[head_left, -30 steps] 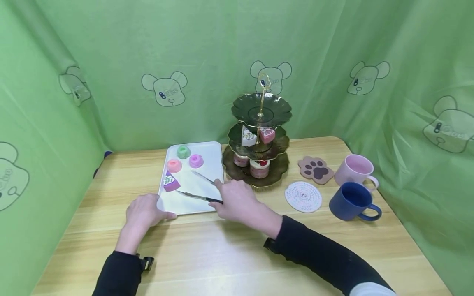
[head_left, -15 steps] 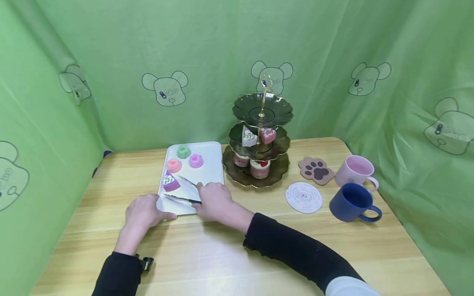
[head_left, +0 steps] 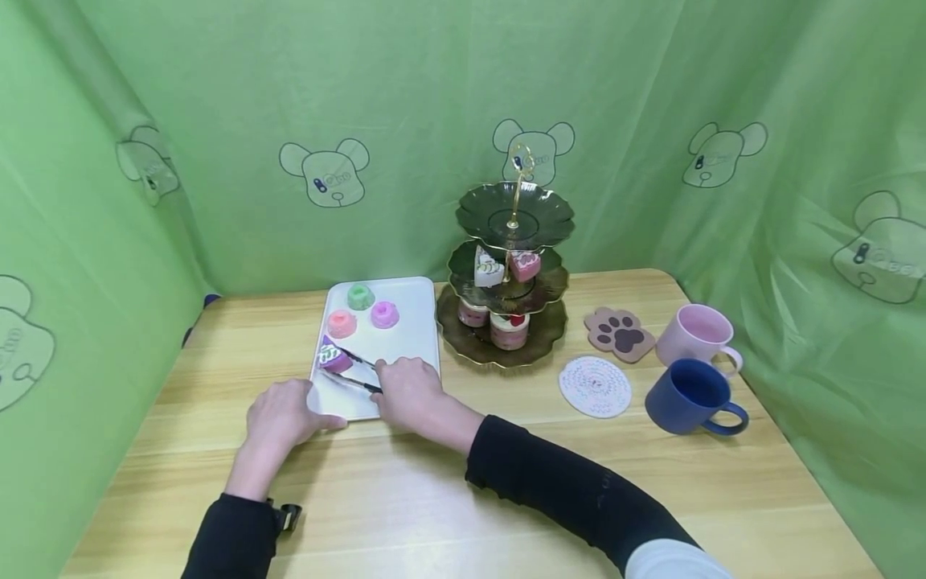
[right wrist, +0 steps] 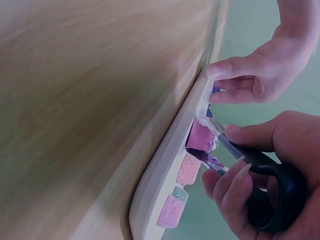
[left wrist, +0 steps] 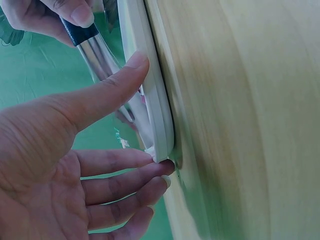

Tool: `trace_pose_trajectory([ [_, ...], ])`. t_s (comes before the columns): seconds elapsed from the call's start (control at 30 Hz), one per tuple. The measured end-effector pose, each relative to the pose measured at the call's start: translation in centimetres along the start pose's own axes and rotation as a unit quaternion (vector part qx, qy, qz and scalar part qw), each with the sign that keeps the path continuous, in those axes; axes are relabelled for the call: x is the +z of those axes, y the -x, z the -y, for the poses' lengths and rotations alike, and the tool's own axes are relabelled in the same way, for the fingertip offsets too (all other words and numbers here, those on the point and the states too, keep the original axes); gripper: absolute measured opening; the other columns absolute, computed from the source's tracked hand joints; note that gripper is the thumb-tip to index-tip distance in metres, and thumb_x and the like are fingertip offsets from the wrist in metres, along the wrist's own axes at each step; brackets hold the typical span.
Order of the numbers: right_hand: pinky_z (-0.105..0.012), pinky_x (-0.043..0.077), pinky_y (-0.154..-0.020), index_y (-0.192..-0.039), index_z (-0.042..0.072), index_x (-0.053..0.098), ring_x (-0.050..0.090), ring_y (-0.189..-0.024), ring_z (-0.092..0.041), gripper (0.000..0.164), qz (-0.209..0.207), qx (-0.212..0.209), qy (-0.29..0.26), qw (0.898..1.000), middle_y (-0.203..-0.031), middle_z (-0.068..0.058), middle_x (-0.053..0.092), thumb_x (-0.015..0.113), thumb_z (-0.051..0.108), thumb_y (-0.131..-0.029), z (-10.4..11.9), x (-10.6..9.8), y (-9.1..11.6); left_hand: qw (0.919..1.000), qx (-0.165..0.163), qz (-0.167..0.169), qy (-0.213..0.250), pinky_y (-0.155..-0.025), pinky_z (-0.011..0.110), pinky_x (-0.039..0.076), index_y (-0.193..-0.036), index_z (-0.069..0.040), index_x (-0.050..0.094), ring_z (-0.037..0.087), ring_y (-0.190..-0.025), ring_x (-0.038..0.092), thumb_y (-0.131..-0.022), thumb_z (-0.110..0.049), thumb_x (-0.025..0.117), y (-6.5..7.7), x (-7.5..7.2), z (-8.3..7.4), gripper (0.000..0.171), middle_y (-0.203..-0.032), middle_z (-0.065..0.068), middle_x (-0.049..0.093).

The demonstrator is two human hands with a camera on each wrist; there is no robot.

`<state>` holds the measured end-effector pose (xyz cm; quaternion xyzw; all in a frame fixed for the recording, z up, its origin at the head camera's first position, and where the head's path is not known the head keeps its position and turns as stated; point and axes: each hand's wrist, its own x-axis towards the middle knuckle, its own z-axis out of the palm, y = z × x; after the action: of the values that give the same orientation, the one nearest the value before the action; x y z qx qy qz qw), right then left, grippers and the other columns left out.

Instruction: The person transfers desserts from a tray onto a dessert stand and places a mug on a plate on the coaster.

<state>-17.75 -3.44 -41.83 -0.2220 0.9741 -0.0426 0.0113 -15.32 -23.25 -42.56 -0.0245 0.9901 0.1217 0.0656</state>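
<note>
My left hand [head_left: 280, 414] holds the near-left corner of a white tray [head_left: 411, 310]; in the left wrist view the thumb lies on its rim and the fingertips touch the corner. With my right hand [head_left: 411, 392] I grip black-handled metal tongs [right wrist: 286, 197]. The tongs' two tips stand on either side of a purple cake slice [head_left: 335, 359] with white icing, which rests at the tray's left side. In the right wrist view the tips reach the slice's sides; whether they squeeze it I cannot tell.
Behind the slice sit orange [head_left: 342, 323], green [head_left: 360, 297] and purple [head_left: 385, 314] ring-shaped sweets. A three-tier stand [head_left: 515, 217] with cakes is right of the tray. Farther right lie a paw coaster [head_left: 618, 334], a round coaster [head_left: 595, 387], a pink mug [head_left: 687, 334] and a blue mug [head_left: 683, 402].
My right hand has moved left over the tray, bringing the spread tongs from beside the purple cake slice to around it. The left hand has stayed at the tray corner.
</note>
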Motion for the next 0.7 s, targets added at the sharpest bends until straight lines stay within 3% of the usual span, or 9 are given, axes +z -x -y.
trace_pose_trajectory([
  [0.43,-0.033,0.046,-0.051,-0.110,0.019,0.056,0.059,-0.067,-0.020,0.041,0.003,-0.009,0.013,1.000,-0.076,-0.002,0.060,0.059,0.049,-0.083,-1.2,-0.3,0.5,0.9999,-0.002,0.009,0.003,-0.062,0.041,0.041,-0.116,0.001,0.058,0.033,-0.080,0.055,-0.051,-0.066,0.076,0.2,0.0,-0.2,0.094,-0.101,0.023,0.061],
  [0.6,-0.035,0.046,-0.053,-0.110,0.018,0.056,0.058,-0.067,-0.021,0.041,0.003,-0.007,0.001,1.000,-0.076,-0.003,0.060,0.059,0.048,-0.084,-2.8,-1.0,1.8,1.0000,0.003,0.006,0.003,-0.064,0.044,0.042,-0.117,0.001,0.057,0.035,-0.084,0.055,-0.052,-0.066,0.075,0.3,-0.1,-0.2,0.095,-0.106,0.025,0.060],
  [0.7,-0.034,0.045,-0.051,-0.110,0.018,0.056,0.059,-0.067,-0.021,0.041,-0.007,-0.013,0.005,1.000,-0.075,-0.003,0.061,0.059,0.050,-0.083,-4.0,-1.9,3.0,1.0000,0.003,0.007,0.003,-0.062,0.041,0.041,-0.113,0.000,0.060,0.031,-0.079,0.054,-0.052,-0.065,0.076,0.4,-0.1,-0.1,0.091,-0.099,0.021,0.061],
])
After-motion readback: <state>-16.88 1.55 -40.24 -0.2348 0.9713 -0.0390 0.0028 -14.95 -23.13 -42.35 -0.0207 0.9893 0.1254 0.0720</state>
